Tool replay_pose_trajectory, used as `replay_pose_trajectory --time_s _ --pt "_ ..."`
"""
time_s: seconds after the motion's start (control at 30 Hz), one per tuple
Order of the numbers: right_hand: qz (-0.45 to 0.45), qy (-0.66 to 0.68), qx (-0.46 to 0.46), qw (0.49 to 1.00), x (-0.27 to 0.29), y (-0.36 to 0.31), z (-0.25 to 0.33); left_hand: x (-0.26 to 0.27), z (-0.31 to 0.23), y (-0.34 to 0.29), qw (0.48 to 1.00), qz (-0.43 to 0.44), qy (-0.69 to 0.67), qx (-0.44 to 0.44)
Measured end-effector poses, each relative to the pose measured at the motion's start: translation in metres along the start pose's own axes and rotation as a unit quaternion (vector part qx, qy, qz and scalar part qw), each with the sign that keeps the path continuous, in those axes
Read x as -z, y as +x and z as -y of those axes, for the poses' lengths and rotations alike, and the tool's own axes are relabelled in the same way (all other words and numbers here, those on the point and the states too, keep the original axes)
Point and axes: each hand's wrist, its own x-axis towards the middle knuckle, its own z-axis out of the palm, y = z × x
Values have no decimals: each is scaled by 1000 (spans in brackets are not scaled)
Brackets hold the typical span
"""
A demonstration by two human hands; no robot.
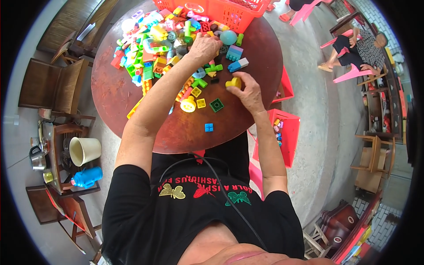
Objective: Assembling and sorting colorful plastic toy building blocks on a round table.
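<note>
A heap of colourful plastic building blocks (148,57) covers the far left and middle of the round brown table (115,117). My left hand (204,48) reaches across into the heap's far right side, fingers curled down among the pieces; whatever lies under the fingertips is hidden. Close by are a teal ball (228,37) and a blue-and-lilac block stack (234,53). At the heap's right edge, my right hand (251,95) pinches a yellow block (234,82) between thumb and fingers. A blue-and-white block (238,65) lies just beyond it.
Nearer me sit a green square block (217,105), a small blue block (209,127) and a yellow round piece (188,104). A red basket (234,15) stands at the table's far edge. Below on the right is a red bin (289,137) with blocks. Another person (362,51) sits far right.
</note>
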Motion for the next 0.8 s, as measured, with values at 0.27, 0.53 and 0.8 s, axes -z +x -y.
replay_pose_trajectory --time_s 0.27,0.53,0.8 --pt "-16 -370 -28 929 -13 77 -21 -18 -21 -38 997 -63 5 34" --pt "19 -231 -114 966 -8 92 -33 11 -51 -44 905 -174 -372 108" --pt "-57 260 -130 955 3 50 13 28 -78 -43 630 -92 -731 247"
